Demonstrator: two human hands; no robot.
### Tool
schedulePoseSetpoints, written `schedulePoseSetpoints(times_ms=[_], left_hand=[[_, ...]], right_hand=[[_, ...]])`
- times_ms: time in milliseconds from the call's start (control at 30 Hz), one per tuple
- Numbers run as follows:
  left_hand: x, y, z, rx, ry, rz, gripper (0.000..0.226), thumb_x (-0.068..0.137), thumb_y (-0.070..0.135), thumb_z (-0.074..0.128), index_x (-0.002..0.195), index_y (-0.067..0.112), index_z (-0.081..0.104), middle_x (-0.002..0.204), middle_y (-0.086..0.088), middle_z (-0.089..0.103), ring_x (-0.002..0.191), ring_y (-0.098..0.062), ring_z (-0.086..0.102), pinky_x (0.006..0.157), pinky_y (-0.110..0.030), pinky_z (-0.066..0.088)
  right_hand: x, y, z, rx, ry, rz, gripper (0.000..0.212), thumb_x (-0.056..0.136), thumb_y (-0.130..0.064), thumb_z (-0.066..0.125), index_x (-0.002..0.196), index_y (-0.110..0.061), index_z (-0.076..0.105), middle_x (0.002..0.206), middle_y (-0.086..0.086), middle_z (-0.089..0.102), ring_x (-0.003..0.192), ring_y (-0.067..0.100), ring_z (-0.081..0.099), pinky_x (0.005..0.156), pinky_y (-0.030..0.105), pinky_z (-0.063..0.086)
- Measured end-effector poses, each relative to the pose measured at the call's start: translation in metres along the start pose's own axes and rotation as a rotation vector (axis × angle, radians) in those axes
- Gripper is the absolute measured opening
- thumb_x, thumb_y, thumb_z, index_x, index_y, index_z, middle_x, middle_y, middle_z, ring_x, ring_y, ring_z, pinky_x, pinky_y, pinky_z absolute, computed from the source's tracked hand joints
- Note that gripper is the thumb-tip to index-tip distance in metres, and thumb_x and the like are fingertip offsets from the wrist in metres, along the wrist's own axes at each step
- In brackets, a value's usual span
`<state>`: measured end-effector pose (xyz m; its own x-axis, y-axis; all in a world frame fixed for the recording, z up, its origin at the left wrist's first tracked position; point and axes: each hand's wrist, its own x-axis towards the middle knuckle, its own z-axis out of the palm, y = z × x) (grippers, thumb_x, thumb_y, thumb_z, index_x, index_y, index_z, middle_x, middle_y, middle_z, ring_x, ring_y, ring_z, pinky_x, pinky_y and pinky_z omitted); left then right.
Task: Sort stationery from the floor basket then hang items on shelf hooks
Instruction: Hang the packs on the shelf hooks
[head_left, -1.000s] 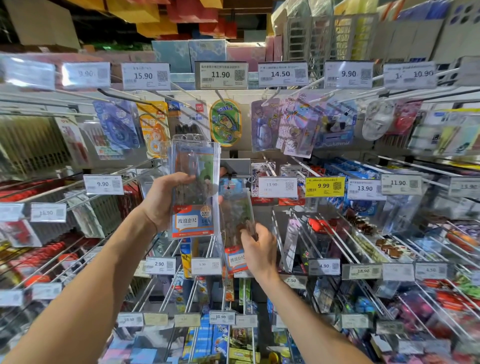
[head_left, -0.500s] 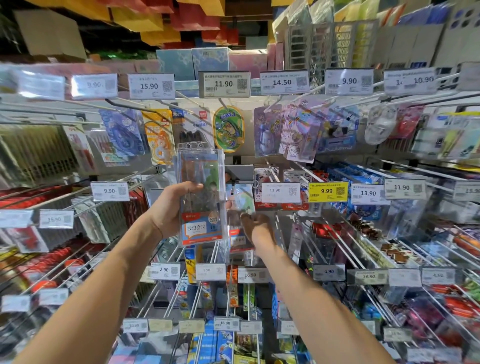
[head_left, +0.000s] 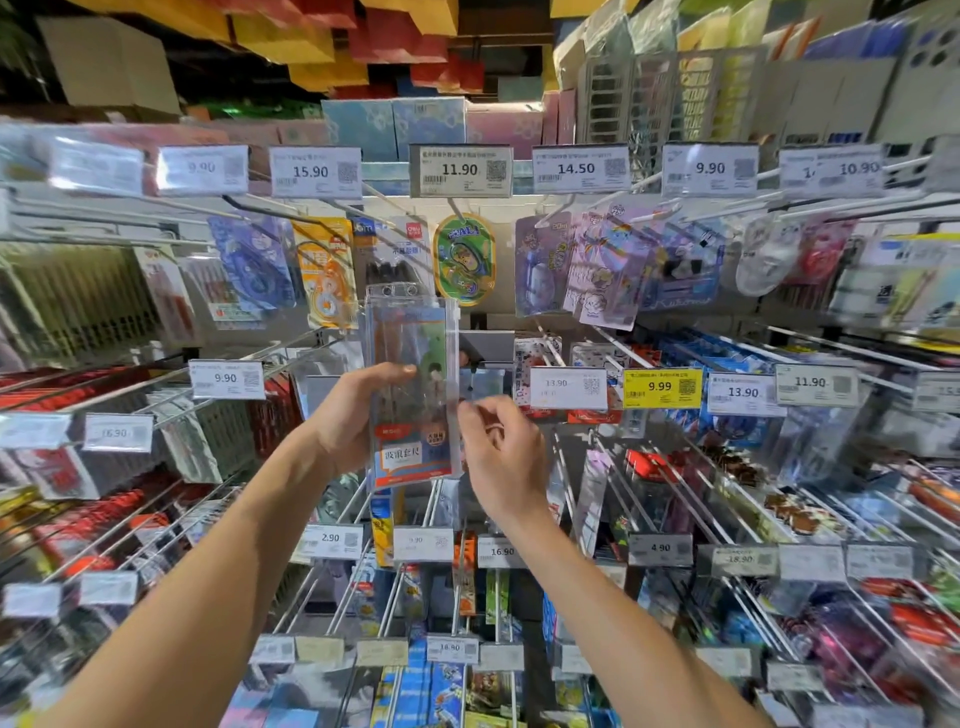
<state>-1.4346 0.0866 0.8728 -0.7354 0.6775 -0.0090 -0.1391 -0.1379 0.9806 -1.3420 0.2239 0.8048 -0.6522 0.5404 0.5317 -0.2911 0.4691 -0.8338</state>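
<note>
My left hand (head_left: 349, 419) grips a clear plastic ruler-set pack (head_left: 411, 388) with an orange label at its bottom, holding it upright in front of the middle hook row. My right hand (head_left: 503, 453) is just right of that pack with its fingers curled, pinching the lower part of a second, smaller clear pack (head_left: 488, 380) that stands up by an empty-looking hook (head_left: 470, 364) behind. My right hand hides most of this second pack. The floor basket is out of view.
Rows of long metal hooks (head_left: 613, 467) jut toward me on every side, loaded with carded stationery. Price tags such as 13.90 (head_left: 567, 388) and 9.99 (head_left: 662, 387) hang at the hook tips. Boxes fill the top shelf (head_left: 395, 124).
My right hand lifted the smaller pack from below the left-hand pack up to the middle hook row. My left hand kept its pack and rose slightly.
</note>
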Motion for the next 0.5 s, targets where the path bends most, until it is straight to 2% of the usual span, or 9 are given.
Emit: schedulePoseSetpoints(times_ms=[67, 133, 233, 300, 433, 500], left_hand=[[0.0, -0.001, 0.001, 0.007, -0.026, 0.006, 0.033, 0.082, 0.031, 0.057, 0.098, 0.006, 0.072, 0.092, -0.016, 0.072, 0.073, -0.028, 0.069, 0.071, -0.037, 0.059], [0.0, -0.002, 0.004, 0.032, -0.035, -0.008, 0.034, 0.092, 0.028, 0.05, 0.09, 0.011, 0.08, 0.091, -0.013, 0.075, 0.072, -0.026, 0.071, 0.074, -0.037, 0.057], [0.0, -0.005, 0.007, 0.034, -0.042, -0.023, 0.048, 0.101, 0.026, 0.042, 0.079, 0.016, 0.083, 0.084, -0.01, 0.076, 0.071, -0.024, 0.07, 0.075, -0.036, 0.053], [-0.001, -0.005, 0.008, 0.036, -0.034, -0.02, 0.045, 0.099, 0.029, 0.045, 0.079, 0.015, 0.083, 0.084, -0.012, 0.076, 0.072, -0.025, 0.069, 0.074, -0.036, 0.054], [-0.006, -0.004, 0.009, 0.028, -0.026, 0.005, 0.034, 0.084, 0.037, 0.058, 0.088, 0.012, 0.081, 0.091, -0.015, 0.074, 0.072, -0.027, 0.07, 0.071, -0.035, 0.055], [-0.007, -0.005, 0.01, 0.026, -0.024, 0.022, 0.036, 0.085, 0.04, 0.059, 0.093, 0.01, 0.077, 0.089, -0.015, 0.073, 0.07, -0.027, 0.069, 0.066, -0.034, 0.057]], right_hand=[[0.002, -0.014, 0.004, -0.001, -0.054, -0.035, 0.016, 0.094, -0.035, 0.065, 0.088, -0.021, 0.066, 0.074, -0.006, 0.065, 0.069, 0.011, 0.062, 0.063, 0.031, 0.051], [0.002, -0.021, 0.009, -0.073, -0.055, -0.045, 0.019, 0.088, -0.038, 0.068, 0.093, -0.021, 0.065, 0.084, -0.007, 0.065, 0.081, 0.015, 0.062, 0.073, 0.039, 0.055], [0.002, -0.02, 0.015, -0.119, -0.035, 0.035, 0.043, 0.082, -0.039, 0.074, 0.117, -0.019, 0.06, 0.108, -0.002, 0.063, 0.101, 0.016, 0.058, 0.087, 0.037, 0.053], [0.0, -0.018, 0.018, -0.081, -0.01, 0.041, 0.055, 0.079, -0.036, 0.077, 0.126, -0.017, 0.055, 0.112, -0.001, 0.063, 0.103, 0.017, 0.06, 0.088, 0.034, 0.054], [-0.007, -0.019, 0.019, -0.091, 0.072, -0.043, 0.042, 0.08, -0.027, 0.08, 0.115, -0.019, 0.059, 0.109, -0.004, 0.06, 0.098, 0.009, 0.056, 0.079, 0.009, 0.043], [-0.007, -0.022, 0.017, -0.028, 0.062, -0.037, 0.035, 0.078, -0.026, 0.08, 0.106, -0.022, 0.06, 0.102, -0.008, 0.063, 0.091, 0.009, 0.06, 0.075, 0.017, 0.05]])
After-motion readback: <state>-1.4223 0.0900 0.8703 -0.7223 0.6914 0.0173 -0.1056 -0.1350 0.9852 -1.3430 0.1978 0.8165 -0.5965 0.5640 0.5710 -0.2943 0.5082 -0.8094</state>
